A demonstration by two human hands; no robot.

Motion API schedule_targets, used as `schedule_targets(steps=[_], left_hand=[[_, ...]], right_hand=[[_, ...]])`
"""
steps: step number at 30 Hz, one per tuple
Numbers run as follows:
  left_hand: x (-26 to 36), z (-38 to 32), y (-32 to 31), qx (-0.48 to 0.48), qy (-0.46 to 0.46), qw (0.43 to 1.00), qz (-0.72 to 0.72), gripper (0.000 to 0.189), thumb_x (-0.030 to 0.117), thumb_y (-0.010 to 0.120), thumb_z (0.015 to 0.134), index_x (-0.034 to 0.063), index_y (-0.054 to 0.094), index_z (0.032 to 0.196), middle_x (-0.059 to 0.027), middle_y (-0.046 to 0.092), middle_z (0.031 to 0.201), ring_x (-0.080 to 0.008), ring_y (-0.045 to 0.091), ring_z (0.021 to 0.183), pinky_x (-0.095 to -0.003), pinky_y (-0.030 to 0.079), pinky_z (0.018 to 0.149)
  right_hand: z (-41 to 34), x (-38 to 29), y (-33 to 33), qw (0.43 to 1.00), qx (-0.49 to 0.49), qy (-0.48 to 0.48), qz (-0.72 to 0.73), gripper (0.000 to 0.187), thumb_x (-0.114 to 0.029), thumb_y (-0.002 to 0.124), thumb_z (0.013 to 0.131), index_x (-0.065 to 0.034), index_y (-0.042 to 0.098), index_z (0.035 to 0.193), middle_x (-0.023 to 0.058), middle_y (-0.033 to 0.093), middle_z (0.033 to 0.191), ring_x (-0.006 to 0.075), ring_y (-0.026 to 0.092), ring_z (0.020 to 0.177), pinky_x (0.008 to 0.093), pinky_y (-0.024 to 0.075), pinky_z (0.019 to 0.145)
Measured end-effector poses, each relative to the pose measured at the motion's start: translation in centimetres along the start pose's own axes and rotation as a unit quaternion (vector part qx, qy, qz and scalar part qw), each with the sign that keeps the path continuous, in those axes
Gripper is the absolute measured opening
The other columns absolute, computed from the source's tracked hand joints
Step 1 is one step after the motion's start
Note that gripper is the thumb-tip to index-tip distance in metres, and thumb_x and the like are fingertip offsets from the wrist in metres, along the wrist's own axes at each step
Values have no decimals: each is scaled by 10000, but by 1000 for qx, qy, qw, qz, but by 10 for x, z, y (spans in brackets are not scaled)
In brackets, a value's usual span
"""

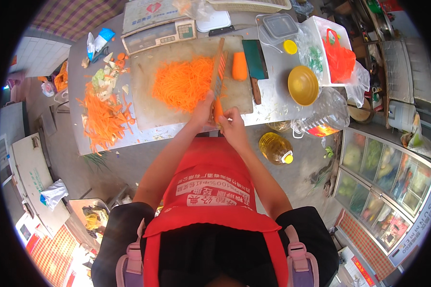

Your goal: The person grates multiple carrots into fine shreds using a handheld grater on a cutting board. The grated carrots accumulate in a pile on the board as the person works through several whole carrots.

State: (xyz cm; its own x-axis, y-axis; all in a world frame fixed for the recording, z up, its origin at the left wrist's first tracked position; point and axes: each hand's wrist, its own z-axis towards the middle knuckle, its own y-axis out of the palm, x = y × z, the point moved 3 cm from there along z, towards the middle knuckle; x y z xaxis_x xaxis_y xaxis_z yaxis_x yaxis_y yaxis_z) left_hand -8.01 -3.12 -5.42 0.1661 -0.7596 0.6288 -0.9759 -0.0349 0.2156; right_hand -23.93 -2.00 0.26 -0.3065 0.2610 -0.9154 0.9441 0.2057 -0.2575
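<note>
My left hand (202, 112) grips the near end of a wooden-framed grater (217, 73), which leans over the cutting board (143, 102). In my right hand (232, 123) is a peeled carrot (218, 110), its length lying against the grater's face. A loose pile of shredded carrot (183, 82) covers the board's middle, left of the grater. To the right lies a thick cut piece of carrot (239, 67), and beyond it a cleaver (255, 64) with a dark green blade and wooden handle. How much carrot my fingers hide is unclear.
Carrot peelings (106, 114) and vegetable scraps heap at the table's left edge. A digital scale (161, 36) stands behind the board. On the right are a yellow bowl (303, 86), a large clear plastic jug (328, 109) and a white box (314, 32). An oil bottle (276, 148) is on the floor.
</note>
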Motion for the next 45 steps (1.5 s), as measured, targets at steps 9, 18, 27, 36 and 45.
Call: schedule_targets(steps=[9, 18, 27, 36, 45], left_hand=[[15, -11, -4, 40, -21, 999, -13, 823, 847, 426, 946, 58, 616, 1082, -107, 649, 845, -246, 702, 660, -424, 568, 523], [21, -16, -1, 21, -38, 999, 28, 826, 839, 407, 958, 52, 626, 1079, -108, 633, 803, -247, 694, 652, -425, 585, 559], [18, -8, 0, -7, -26, 999, -46, 844, 828, 356, 978, 41, 611, 1144, -138, 631, 857, -276, 700, 678, -481, 593, 583], [36, -21, 4, 17, -45, 998, -29, 847, 827, 351, 981, 48, 586, 1215, -142, 634, 911, -280, 704, 719, -461, 578, 595], [23, 1, 3, -22, -7, 1000, -21, 803, 836, 364, 974, 76, 617, 1036, -117, 635, 791, -233, 628, 565, -390, 527, 498]], right_hand=[[89, 21, -11, 997, 10, 35, 62, 201, -168, 696, 1002, -41, 573, 1097, 86, 656, 942, 164, 650, 792, 320, 524, 583], [146, 50, 0, 997, 57, -36, 32, 234, -177, 678, 1012, -34, 579, 1168, 83, 663, 946, 152, 626, 689, 308, 505, 582], [23, 5, 13, 992, 4, -112, 53, 196, -93, 669, 1002, 12, 600, 1152, 86, 682, 911, 184, 677, 757, 347, 544, 612], [135, -10, -22, 964, -24, 74, 253, 243, -76, 655, 1016, 7, 584, 1233, 90, 663, 915, 154, 626, 672, 303, 498, 555], [55, 17, 11, 995, -5, 5, 98, 198, -47, 672, 982, 39, 595, 1143, 81, 653, 901, 123, 633, 680, 299, 505, 556]])
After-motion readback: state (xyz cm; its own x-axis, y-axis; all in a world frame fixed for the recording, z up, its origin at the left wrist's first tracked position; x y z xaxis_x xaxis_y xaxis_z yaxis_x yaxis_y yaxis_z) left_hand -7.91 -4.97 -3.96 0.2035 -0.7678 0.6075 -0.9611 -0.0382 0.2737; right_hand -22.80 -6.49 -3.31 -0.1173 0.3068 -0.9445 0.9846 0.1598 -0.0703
